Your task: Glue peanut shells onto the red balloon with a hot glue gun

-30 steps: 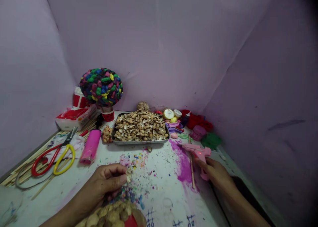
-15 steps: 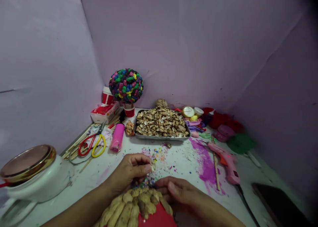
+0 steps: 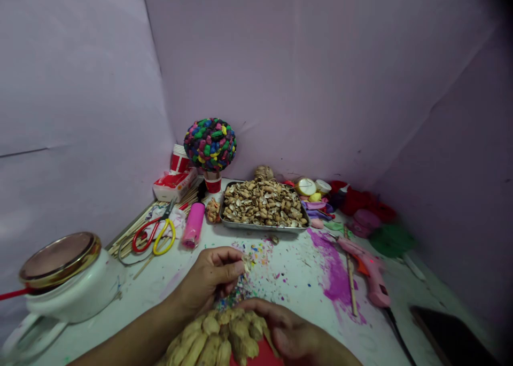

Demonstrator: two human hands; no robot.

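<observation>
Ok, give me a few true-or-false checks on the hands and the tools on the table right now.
1. The left hand pinches a small shell piece in its fingertips. True.
2. The right hand holds the pink glue gun. False: the gun lies on the table, apart from that hand, which lies against the shell-covered ball.
3. The metal tray is heaped with peanut shells. True.
4. The scissors lie to the right of the tray. False: they lie to its left, beyond the pink lighter.
</observation>
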